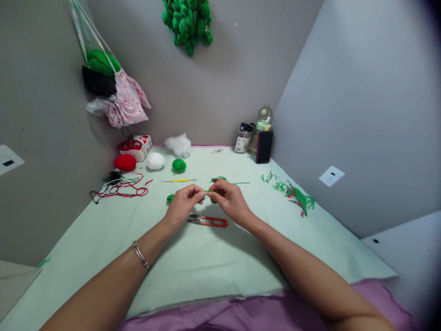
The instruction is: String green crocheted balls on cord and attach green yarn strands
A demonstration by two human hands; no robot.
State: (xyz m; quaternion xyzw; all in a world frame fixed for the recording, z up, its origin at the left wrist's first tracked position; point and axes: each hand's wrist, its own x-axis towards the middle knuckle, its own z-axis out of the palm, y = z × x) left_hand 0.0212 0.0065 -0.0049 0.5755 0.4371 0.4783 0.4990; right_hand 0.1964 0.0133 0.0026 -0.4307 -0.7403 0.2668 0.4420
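My left hand point(184, 202) and my right hand point(229, 198) meet above the middle of the table, both pinched closed on thin green yarn point(206, 191) that runs between the fingertips. Part of a small green piece shows under the right fingers, mostly hidden. Beside the left knuckles lies a small green ball-like piece point(170, 198). Just below the hands rest thread snips point(213, 222) with orange-red handles, blades pointing left. A crochet hook point(181, 180) with a yellow grip lies beyond the left hand. Loose green strands point(243, 183) stretch out behind the right hand.
Green point(178, 165), white point(155, 161) and red yarn balls point(125, 162) stand at the back left, near tangled cords point(126, 187) and white stuffing point(179, 145). Yarn scraps point(296, 195) lie at right. A phone point(264, 147) leans by a pen cup point(243, 138).
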